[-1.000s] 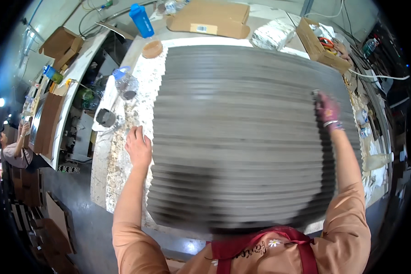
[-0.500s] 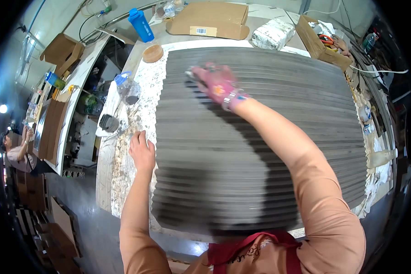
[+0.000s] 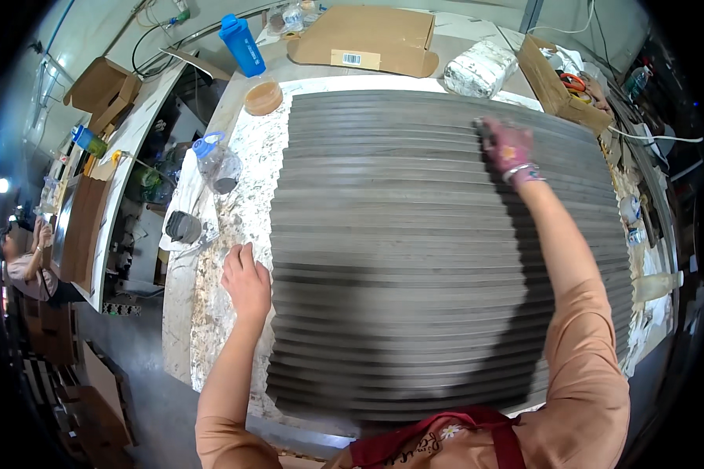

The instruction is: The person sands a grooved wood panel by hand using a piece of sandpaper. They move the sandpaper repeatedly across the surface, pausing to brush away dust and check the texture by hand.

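A wide, dark grey-brown ribbed panel (image 3: 391, 234) lies flat on the worktable, its ribs running left to right. My right hand (image 3: 510, 148), in a pink flowered glove, is on the panel's far right part. Its fingers are closed round something small that blur hides. Bare and with fingers slightly apart, my left hand (image 3: 247, 285) rests at the panel's left edge, over the stained white sheet (image 3: 246, 176). Beyond it stand a cup with dark contents (image 3: 183, 227) and a clear plastic jug with a blue top (image 3: 220, 166).
Along the back are a round tan tub (image 3: 263, 98), a blue shaker bottle (image 3: 243, 48), a flat cardboard box (image 3: 368, 35), a plastic-wrapped bundle (image 3: 481, 69) and an open carton of tools (image 3: 551, 86). A clear bottle (image 3: 657, 286) lies on the right. Another person (image 3: 30, 270) works far left.
My right hand has swept rightward across the panel, from its far left part to its far right. My left hand stays near the left edge. The whole view has shifted slightly.
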Demonstrator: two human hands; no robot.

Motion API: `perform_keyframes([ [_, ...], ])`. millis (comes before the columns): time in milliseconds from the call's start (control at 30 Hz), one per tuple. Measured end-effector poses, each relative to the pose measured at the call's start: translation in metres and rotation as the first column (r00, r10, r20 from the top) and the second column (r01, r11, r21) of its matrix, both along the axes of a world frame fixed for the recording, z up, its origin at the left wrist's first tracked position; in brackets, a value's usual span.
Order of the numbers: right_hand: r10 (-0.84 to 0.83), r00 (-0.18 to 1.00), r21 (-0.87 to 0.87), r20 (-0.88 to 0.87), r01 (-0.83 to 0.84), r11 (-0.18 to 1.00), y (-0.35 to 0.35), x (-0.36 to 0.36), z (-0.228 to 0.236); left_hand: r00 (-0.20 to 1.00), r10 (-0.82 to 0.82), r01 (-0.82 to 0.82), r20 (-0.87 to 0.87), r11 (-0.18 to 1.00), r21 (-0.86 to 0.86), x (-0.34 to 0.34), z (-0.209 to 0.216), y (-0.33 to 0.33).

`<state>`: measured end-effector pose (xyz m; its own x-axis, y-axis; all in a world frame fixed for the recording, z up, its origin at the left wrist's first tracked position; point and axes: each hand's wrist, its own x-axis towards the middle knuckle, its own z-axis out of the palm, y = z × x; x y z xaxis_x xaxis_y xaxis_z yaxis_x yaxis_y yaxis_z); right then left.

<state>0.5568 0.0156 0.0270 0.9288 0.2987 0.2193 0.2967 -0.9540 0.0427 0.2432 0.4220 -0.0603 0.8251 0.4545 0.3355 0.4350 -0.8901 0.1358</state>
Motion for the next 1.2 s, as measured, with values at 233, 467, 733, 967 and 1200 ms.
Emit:
perform_keyframes([
  [233, 0.325, 0.913, 0.320, 0.245, -0.393, 0.862, 0.194, 0.010, -0.042, 1.000, -0.002, 0.001, -0.011, 0.998, -0.056, -0.002, 0.000, 0.004],
  [467, 0.234, 0.963, 0.349, 0.130, -0.266, 0.899, 0.198, 0.037, -0.049, 0.996, -0.081, 0.082, 0.025, 0.994, -0.074, -0.004, -0.003, 0.007],
  [733, -0.454, 0.886, 0.039, 0.099, 0.452, 0.891, -0.169, 0.076, 0.003, 0.997, -0.072, 0.072, 0.025, 0.997, 0.007, 0.004, -0.008, 0.007],
  [967, 0.033, 0.980, 0.192, 0.196, -0.071, 0.979, -0.091, 0.060, -0.058, 0.995, -0.096, 0.095, 0.025, 0.995, 0.041, -0.011, -0.010, 0.021],
  [1200, -0.247, 0.965, 0.107, 0.086, 0.238, 0.965, -0.191, 0.037, 0.001, 0.997, -0.067, 0.066, 0.042, 0.998, 0.012, -0.003, -0.011, 0.010],
])
